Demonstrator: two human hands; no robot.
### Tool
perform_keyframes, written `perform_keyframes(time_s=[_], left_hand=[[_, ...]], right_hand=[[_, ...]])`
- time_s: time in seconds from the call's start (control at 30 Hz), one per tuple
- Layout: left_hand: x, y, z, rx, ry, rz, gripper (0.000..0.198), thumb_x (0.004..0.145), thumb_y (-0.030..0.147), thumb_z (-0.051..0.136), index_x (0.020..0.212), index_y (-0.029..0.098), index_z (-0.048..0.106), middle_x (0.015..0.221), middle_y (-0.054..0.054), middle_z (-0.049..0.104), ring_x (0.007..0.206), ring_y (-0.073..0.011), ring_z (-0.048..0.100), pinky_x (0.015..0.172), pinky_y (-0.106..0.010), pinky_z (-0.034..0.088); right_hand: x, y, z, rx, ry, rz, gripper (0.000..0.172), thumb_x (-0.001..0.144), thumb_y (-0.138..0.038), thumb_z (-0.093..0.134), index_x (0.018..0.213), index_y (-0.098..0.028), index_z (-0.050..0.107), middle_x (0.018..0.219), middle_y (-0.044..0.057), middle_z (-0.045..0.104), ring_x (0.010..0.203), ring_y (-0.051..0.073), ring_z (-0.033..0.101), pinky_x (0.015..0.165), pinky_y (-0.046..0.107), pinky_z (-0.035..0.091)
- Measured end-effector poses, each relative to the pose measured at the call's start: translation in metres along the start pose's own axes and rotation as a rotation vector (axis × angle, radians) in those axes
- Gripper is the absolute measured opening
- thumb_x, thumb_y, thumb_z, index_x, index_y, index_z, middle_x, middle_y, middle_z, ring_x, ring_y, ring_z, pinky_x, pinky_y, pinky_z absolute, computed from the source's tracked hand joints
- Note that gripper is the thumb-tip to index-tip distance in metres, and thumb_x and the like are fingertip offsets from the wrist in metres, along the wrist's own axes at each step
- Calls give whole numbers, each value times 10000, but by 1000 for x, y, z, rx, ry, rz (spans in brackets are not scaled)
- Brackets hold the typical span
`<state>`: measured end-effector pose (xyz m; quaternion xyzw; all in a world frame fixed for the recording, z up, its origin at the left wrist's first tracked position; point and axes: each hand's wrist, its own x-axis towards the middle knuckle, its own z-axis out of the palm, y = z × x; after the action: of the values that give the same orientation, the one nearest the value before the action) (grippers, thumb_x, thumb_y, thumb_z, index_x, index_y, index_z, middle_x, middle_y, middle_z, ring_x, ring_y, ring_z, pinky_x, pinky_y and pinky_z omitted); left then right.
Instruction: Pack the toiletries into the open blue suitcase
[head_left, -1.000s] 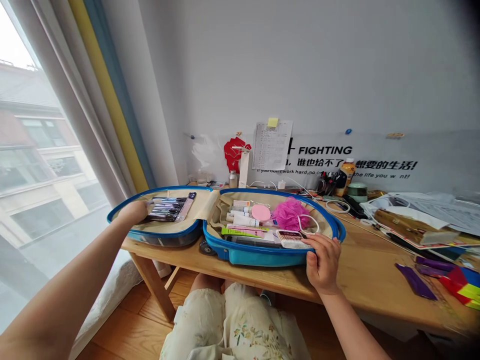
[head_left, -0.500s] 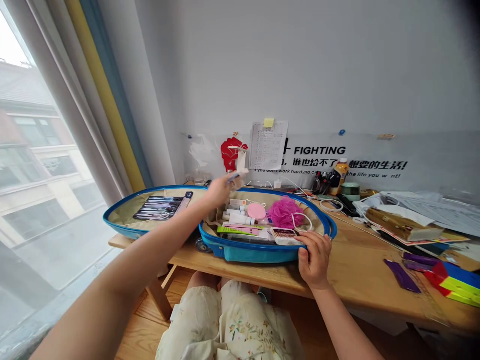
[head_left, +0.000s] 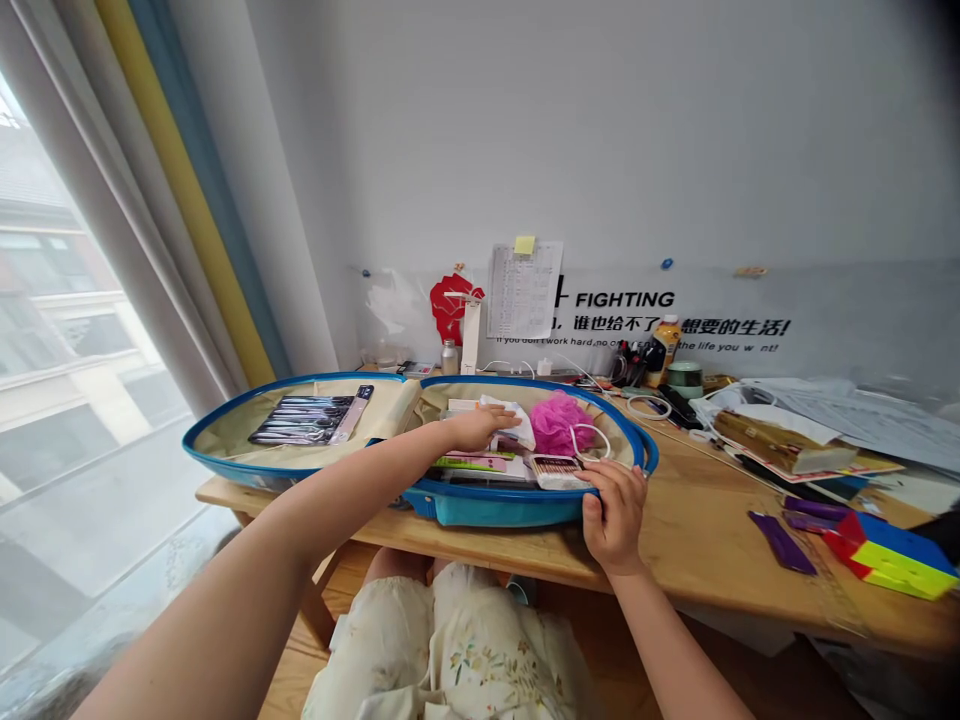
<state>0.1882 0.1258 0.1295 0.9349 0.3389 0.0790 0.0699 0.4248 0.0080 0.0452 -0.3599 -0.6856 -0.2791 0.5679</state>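
Observation:
An opened blue suitcase [head_left: 510, 510] with a beige lining lies on the desk, its two halves side by side. My left hand [head_left: 484, 425] reaches into the right half, fingers stretched flat over a white soft packet [head_left: 526, 428]. Beside the packet is a pink mesh bath puff [head_left: 559, 425] with a white cord. Nearer to me lie a green-and-pink box [head_left: 472, 461] and a pack of cotton swabs [head_left: 556, 470]. My right hand [head_left: 616, 515] grips the suitcase's near right rim, thumb outside. A flat pack of slim dark tools [head_left: 304, 418] lies in the left half.
The wooden desk [head_left: 690, 540] holds a red, yellow and blue block [head_left: 892, 555] and purple pouches [head_left: 781, 542] at right. Papers, a brown box [head_left: 772, 440], cables and an orange-capped bottle [head_left: 664, 350] stand farther back. A window and curtains are at left.
My left hand has come down from above the suitcase's far edge into the right half, and the white packet now lies among the items there. My right hand stays at the rim. The view has shifted slightly.

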Motion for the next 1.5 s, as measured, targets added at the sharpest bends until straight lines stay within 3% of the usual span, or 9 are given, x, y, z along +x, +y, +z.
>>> perform_keyframes(time_s=[0.13,0.23,0.33,0.47,0.73,0.93,1.1,1.37,1.5], left_hand=[[-11,5,-8,18,-157,-41,815,763,283,620,1512,200,312,1595,-126,236,1474,-330,200,1192,-496,190],[-31,-5,-27,81,-13,-171,753,823,331,529,1526,260,268,1616,-56,207,1484,-262,197,1197,-428,201],[-65,-37,-53,223,160,-474,721,832,261,439,1529,251,253,1616,-32,222,1480,-204,211,1200,-367,200],[-130,-92,-77,295,144,-779,790,772,221,441,1529,137,232,1578,-156,285,1469,-291,235,1184,-470,213],[-229,-138,-51,345,-182,-1050,997,562,294,652,1491,110,340,1489,-284,377,1371,-469,358,1037,-537,387],[-229,-142,-42,394,-222,-938,954,655,287,624,1520,107,264,1536,-263,302,1414,-393,328,1080,-488,367],[-221,-136,-47,425,-185,-911,798,750,211,522,1516,160,304,1528,-223,352,1261,-384,526,992,-494,453],[-227,-117,-74,515,50,-1023,529,912,193,262,1414,179,427,1333,-177,546,1148,-302,600,884,-419,511],[-223,-92,-99,592,255,-939,481,949,295,276,1395,226,444,1352,-129,532,1211,-286,543,871,-382,522]], right_hand=[[-1,2,1,-1,-5,-4,242,934,-261,383,1004,-225,612,987,63,663,1047,222,579,1043,433,311],[-3,4,1,-3,-7,-11,248,936,-268,379,1005,-230,614,984,62,662,1044,224,579,1036,436,314],[-3,5,1,-9,-6,-13,253,940,-279,374,1005,-237,615,979,58,663,1044,224,585,1038,441,314],[-3,4,3,-14,5,-10,255,943,-285,370,1001,-237,613,968,58,666,1048,224,590,1042,441,312],[-4,4,5,-13,6,45,306,953,-344,344,954,-241,633,940,59,673,1009,222,610,1045,449,315],[-5,5,3,-13,-5,24,285,947,-319,359,973,-242,633,962,60,678,1027,225,610,1054,445,314],[-3,4,3,2,6,3,256,936,-282,383,998,-237,626,976,59,674,1035,221,600,1055,438,307],[-3,5,3,-1,12,2,242,928,-267,391,989,-233,623,966,61,669,1028,217,592,1040,434,319],[-4,5,3,-1,5,8,239,927,-271,393,985,-236,623,970,55,670,1031,215,593,1045,429,317]])
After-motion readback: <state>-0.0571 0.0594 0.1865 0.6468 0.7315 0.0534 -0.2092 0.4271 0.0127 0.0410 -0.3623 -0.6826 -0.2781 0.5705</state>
